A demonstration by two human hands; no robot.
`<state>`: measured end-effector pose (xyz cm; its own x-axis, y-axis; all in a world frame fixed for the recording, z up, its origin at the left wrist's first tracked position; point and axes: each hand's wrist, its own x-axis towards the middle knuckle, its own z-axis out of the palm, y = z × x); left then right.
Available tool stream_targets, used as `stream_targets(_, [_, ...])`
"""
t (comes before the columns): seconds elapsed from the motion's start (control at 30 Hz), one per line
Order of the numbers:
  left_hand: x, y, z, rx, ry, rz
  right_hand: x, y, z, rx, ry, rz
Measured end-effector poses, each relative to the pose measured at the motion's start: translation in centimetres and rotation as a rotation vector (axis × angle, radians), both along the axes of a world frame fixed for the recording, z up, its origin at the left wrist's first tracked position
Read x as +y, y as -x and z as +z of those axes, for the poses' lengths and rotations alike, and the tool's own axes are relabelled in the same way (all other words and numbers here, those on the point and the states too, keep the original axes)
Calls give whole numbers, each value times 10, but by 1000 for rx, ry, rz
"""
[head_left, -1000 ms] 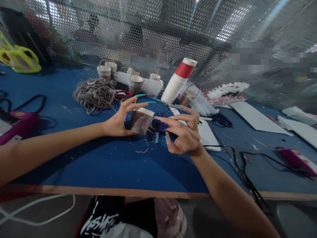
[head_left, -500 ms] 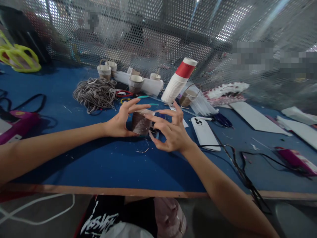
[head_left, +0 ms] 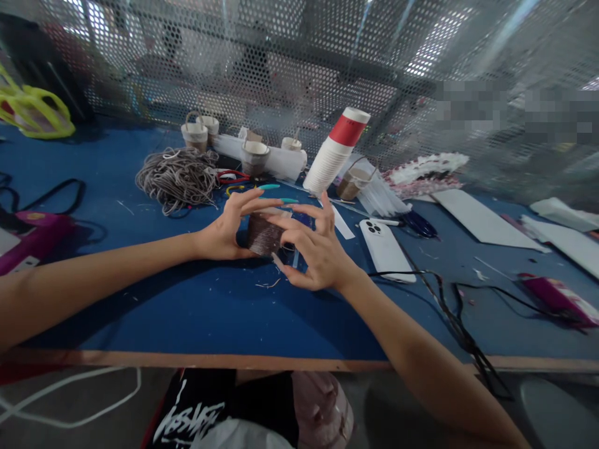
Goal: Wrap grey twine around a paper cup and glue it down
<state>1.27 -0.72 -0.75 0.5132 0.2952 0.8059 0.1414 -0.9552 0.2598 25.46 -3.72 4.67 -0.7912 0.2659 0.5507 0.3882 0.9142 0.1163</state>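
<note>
Between my two hands is a small paper cup wrapped in brown-grey cord, tilted on its side a little above the table. My left hand grips it from the left, thumb below and long turquoise-nailed fingers over the top. From the right, my right hand presses its fingers and thumb against the cup, the fingertips on the cord; part of the cup is hidden behind them. A grey cord heap lies behind my left hand. Red-handled pliers lie beside that heap.
A leaning stack of white paper cups stands behind my hands, with a cord-wrapped cup with handle nearby. To the right lie a white phone, black cables and a purple glue gun. Another purple tool is at left.
My right hand has moved slightly left, its fingers now further over the cup. A white strip behind it shows more. My left hand has barely moved.
</note>
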Motion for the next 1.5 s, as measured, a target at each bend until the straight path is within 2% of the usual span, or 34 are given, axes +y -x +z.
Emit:
stream_targets(0.1, [2, 0, 0, -26, 1, -55, 1, -5, -1, 116, -51, 4])
stream_targets(0.23, [7, 0, -4, -80, 3, -92, 8, -14, -2, 441, -158, 27])
stream_targets(0.33, [9, 0, -11, -122, 31, -62, 17, -16, -4, 562, -124, 19])
stream_targets(0.5, [9, 2, -16, -201, 137, 19, 23, -11, -12, 273, 121, -5])
stream_targets(0.7, [6, 4, -12, -207, 205, -53, 24, -10, -22, 386, 76, -62])
stream_targets(0.83, [7, 5, -12, -250, 215, -53, 27, -17, -19, 319, 120, -141])
stream_targets(0.97, [10, 6, -10, -201, 162, -93, 24, -15, -18, 242, 182, -229])
stream_targets(1.1, [9, 5, -8, -97, 126, -124, 17, -5, -19, 201, 222, -168])
stream_targets(1.27, [5, 5, -6, -29, 111, -3, 14, -1, -18, 224, 224, -34])
stream_targets(1.5, [2, 3, -6, -38, -20, 174, 5, 3, -16, 252, 227, -77])
